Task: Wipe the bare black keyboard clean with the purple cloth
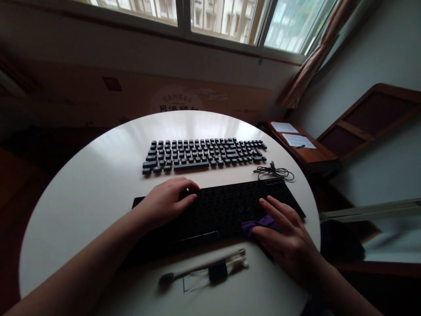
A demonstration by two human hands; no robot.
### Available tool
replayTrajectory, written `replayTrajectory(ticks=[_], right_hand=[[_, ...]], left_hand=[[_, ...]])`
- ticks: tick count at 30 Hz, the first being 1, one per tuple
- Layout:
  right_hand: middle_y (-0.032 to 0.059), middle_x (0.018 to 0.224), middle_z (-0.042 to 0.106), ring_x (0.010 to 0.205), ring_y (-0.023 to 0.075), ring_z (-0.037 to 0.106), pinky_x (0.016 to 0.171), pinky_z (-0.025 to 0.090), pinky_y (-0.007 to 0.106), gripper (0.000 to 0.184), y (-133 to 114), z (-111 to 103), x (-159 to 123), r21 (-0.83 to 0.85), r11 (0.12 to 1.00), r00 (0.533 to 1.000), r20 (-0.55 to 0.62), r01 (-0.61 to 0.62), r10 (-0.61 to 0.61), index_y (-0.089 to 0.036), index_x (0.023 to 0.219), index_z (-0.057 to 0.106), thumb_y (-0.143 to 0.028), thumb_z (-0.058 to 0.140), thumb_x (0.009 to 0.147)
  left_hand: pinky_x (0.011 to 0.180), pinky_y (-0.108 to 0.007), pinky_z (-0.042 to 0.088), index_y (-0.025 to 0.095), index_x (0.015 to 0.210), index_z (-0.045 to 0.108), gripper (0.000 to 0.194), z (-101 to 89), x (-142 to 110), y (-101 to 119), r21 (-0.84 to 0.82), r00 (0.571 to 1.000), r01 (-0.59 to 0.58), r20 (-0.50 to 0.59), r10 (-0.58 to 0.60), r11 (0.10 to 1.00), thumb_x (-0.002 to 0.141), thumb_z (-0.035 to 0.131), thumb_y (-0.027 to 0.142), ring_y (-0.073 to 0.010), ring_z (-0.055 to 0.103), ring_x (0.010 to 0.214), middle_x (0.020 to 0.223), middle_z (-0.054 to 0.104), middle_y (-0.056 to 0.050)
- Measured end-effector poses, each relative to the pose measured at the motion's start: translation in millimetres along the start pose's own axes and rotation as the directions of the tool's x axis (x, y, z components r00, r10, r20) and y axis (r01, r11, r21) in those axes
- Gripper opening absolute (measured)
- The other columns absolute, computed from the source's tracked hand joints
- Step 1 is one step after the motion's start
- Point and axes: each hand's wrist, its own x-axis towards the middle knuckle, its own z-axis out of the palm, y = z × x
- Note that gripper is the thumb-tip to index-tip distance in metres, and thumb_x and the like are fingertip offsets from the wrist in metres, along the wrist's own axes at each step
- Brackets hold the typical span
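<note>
A black keyboard (226, 206) with its keycaps off lies in front of me on the round white table. My left hand (174, 197) rests at its far edge, fingers curled over that edge and thumb on top, gripping it. My right hand (286, 232) is over the right part of the keyboard. A purple cloth (263, 224) is between its thumb and fingers, against the keyboard's near edge. Beyond the keyboard, the loose black keycaps (200, 153) stand in rows in keyboard order. Nearer me lie a brush (194, 270) and a wire tool with a black grip (218, 271).
The keyboard's coiled cable (274, 172) lies by its far right corner. The round white table (79, 197) has a curved edge. A wooden chair (309, 149) on the right holds paper sheets (297, 140) and a pen. Windows (226, 19) are ahead.
</note>
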Motion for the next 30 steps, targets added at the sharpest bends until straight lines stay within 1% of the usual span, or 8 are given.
replayTrajectory(ticks=[3,6,9,14,17,22,25,30], right_hand=[[0.0136,0.152,0.049,0.140,0.0370,0.045,0.102,0.048,0.060,0.019,-1.6,0.7,0.8,-0.007,1.000,1.000,0.013,-0.001,0.001,-0.025,0.101,0.075,-0.012,0.065,0.092],[0.0136,0.151,0.050,0.142,0.0364,0.044,0.103,0.048,0.059,0.021,-1.7,-0.3,3.5,-0.016,1.000,0.999,0.049,0.016,-0.015,-0.025,0.104,0.074,-0.011,0.062,0.093],[0.0116,0.150,0.053,0.142,0.0358,0.044,0.104,0.048,0.057,0.023,-1.8,-2.1,8.2,-0.034,0.999,0.996,0.088,0.022,-0.019,-0.026,0.108,0.073,-0.013,0.061,0.094],[0.0112,0.152,0.052,0.141,0.0368,0.046,0.104,0.048,0.055,0.017,-5.8,-4.3,14.7,-0.082,0.996,0.996,0.089,0.037,-0.029,-0.024,0.106,0.074,-0.018,0.065,0.094],[0.0106,0.152,0.053,0.140,0.0374,0.047,0.104,0.047,0.055,0.018,-8.0,-6.8,16.2,-0.123,0.991,0.993,0.110,0.047,-0.033,-0.024,0.108,0.074,-0.019,0.064,0.094],[0.0135,0.150,0.054,0.140,0.0382,0.047,0.103,0.048,0.058,0.022,-6.7,-10.1,17.0,-0.126,0.989,0.985,0.165,0.072,-0.051,-0.022,0.114,0.073,-0.018,0.061,0.096],[0.0135,0.144,0.060,0.137,0.0368,0.051,0.101,0.051,0.056,0.019,-4.8,-9.7,18.1,-0.103,0.992,0.987,0.152,0.078,-0.061,-0.020,0.110,0.074,-0.017,0.063,0.096],[0.0071,0.135,0.068,0.134,0.0315,0.054,0.105,0.051,0.052,0.018,-3.7,-7.5,20.1,-0.032,0.994,0.986,0.137,0.103,-0.098,-0.023,0.099,0.075,-0.012,0.062,0.094]], left_hand=[[0.096,-0.042,0.050,0.024,0.107,0.070,0.031,0.0,0.6,-0.1,-0.006,1.000,0.006,0.005,-0.006,1.000,0.089,0.052,0.042,-0.0266,0.066,0.106,0.113,0.072,-0.007],[0.096,-0.042,0.050,0.024,0.107,0.070,0.031,0.4,0.8,-0.3,-0.009,1.000,0.005,0.004,-0.005,1.000,0.089,0.052,0.042,-0.0264,0.065,0.106,0.113,0.072,-0.007],[0.096,-0.042,0.050,0.024,0.107,0.071,0.031,0.7,0.5,-0.1,-0.003,1.000,-0.002,0.000,0.002,1.000,0.089,0.053,0.042,-0.0266,0.065,0.106,0.113,0.073,-0.007],[0.097,-0.042,0.049,0.024,0.108,0.072,0.031,0.4,0.1,1.5,-0.013,1.000,0.006,0.006,-0.006,1.000,0.090,0.052,0.041,-0.0266,0.065,0.107,0.115,0.073,-0.007],[0.097,-0.041,0.050,0.025,0.108,0.072,0.031,0.2,0.0,2.2,-0.010,1.000,0.005,0.003,-0.005,1.000,0.089,0.053,0.041,-0.0263,0.065,0.107,0.115,0.073,-0.006],[0.096,-0.041,0.050,0.026,0.110,0.072,0.032,0.4,0.7,1.8,-0.009,1.000,0.004,0.009,-0.004,1.000,0.089,0.053,0.041,-0.0261,0.064,0.108,0.117,0.072,-0.005],[0.096,-0.041,0.049,0.025,0.110,0.072,0.032,1.2,1.4,1.0,-0.004,1.000,0.004,0.009,-0.004,1.000,0.089,0.053,0.042,-0.0264,0.065,0.107,0.116,0.072,-0.006],[0.094,-0.039,0.050,0.025,0.110,0.072,0.033,2.1,1.4,0.3,-0.001,1.000,-0.008,-0.006,0.008,1.000,0.089,0.053,0.043,-0.0262,0.065,0.105,0.114,0.073,-0.006]])
